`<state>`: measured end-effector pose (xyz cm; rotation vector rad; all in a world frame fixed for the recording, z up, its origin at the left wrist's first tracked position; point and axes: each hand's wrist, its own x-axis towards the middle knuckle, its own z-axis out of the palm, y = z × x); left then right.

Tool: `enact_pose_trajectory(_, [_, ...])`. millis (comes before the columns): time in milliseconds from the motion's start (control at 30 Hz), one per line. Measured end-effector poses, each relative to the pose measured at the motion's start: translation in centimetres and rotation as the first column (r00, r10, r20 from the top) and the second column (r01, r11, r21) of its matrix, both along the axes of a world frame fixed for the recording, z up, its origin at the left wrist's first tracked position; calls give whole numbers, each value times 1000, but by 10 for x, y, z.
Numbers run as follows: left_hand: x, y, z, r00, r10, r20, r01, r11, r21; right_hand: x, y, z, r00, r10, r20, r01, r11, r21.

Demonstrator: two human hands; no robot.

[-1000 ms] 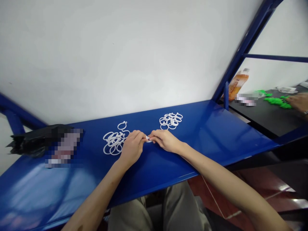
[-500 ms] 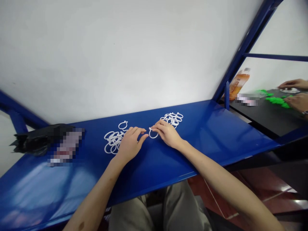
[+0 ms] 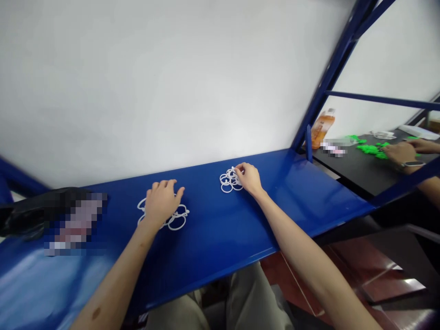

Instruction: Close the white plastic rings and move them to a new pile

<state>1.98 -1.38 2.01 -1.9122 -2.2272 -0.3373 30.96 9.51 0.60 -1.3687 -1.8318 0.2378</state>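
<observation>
Two heaps of white plastic rings lie on a blue metal shelf [image 3: 213, 229]. My left hand [image 3: 161, 202] rests on the left heap of rings [image 3: 177, 220], fingers spread and curved over it. My right hand [image 3: 249, 178] reaches the right heap of rings [image 3: 228, 181], its fingertips pinched at the heap's upper edge on a ring. Part of each heap is hidden under the hands.
A black bag [image 3: 30, 215] with a blurred label lies at the shelf's left end. A blue frame post [image 3: 330, 73] rises at the right. Beyond it, on a black table [image 3: 364, 167], stand an orange bottle [image 3: 319, 128] and green parts [image 3: 371, 148], with another person's hands [image 3: 400, 152].
My hands parted from the middle. The right hand carried a ring to the right heap; the left hand moved onto the left heap. The view shifted a little to the right.
</observation>
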Motion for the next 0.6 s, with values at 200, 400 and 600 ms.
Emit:
enact_pose_trajectory(200, [-13,23,-3,996,86,-29,-90,977,-192,1,-3,-3,1000,-16,-6,17,998,55])
enact_pose_trajectory(400, [-14,19,-8,999,-49,11,50,987,-150,-6,-24,4,998,18,64,-27,990,142])
enact_pose_trajectory(600, [18,4,-1,910,-373,181,388,920,-50,-32,-55,3,951,275,143,-295,945,143])
